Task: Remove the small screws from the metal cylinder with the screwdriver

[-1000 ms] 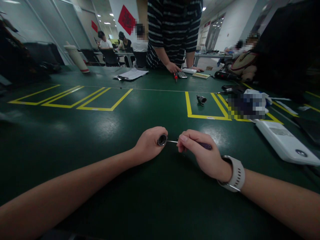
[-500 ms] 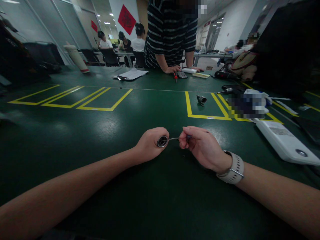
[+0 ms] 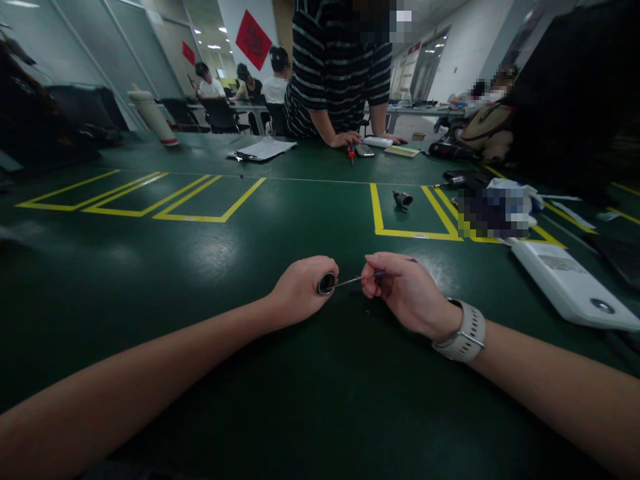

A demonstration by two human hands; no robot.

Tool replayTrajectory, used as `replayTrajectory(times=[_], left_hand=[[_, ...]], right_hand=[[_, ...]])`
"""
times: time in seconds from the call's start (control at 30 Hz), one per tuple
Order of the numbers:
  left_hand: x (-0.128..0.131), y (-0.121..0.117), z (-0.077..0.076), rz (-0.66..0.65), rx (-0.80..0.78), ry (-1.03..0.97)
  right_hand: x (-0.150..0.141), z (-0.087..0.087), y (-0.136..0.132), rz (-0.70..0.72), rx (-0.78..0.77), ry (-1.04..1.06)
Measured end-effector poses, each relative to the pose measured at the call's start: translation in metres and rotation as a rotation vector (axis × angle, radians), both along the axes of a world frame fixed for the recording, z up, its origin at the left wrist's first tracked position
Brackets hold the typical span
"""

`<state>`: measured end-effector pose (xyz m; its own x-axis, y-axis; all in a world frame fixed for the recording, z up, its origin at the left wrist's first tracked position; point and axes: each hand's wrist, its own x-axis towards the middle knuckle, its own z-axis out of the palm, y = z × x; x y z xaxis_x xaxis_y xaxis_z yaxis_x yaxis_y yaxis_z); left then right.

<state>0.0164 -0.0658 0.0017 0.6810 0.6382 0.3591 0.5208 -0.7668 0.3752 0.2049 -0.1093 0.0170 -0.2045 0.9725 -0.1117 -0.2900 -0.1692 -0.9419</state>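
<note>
My left hand (image 3: 303, 287) is wrapped round a hollow metal cylinder (image 3: 321, 285), and only its round open end shows. In my right hand (image 3: 400, 283), thumb and fingers pinch a small screwdriver-like tool (image 3: 347, 282) with a thin metal shaft and a bluish handle mostly hidden in the fingers. Its shaft slants down to the left, with the tip at the cylinder's mouth; I cannot tell how far inside it reaches. A tiny ring (image 3: 367, 313) lies on the green table below my right hand.
Inside a yellow taped frame (image 3: 417, 234) stands a small metal fitting (image 3: 402, 200). A white power bank (image 3: 575, 283) lies to the right. Across the table (image 3: 300, 220), a person in a striped shirt (image 3: 343, 73) leans beside a red-handled tool (image 3: 351, 155) and a clipboard (image 3: 263, 149).
The tool's shaft tilts more steeply and shows more of its length. My right hand has shifted very slightly to the right. The cylinder's open end has turned a little.
</note>
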Motion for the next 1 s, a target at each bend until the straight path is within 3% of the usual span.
replayTrajectory(times=[0.53,0.8,1.0], left_hand=[[0.001,-0.003,0.002,0.065,-0.005,0.112],[0.002,-0.005,0.004,0.047,0.039,0.168],[0.002,-0.006,0.006,0.054,0.041,0.201]], right_hand=[[0.000,0.004,0.001,-0.135,0.153,-0.013],[-0.003,0.005,-0.006,0.029,0.282,-0.236],[0.003,0.001,-0.004,0.002,0.380,-0.291]])
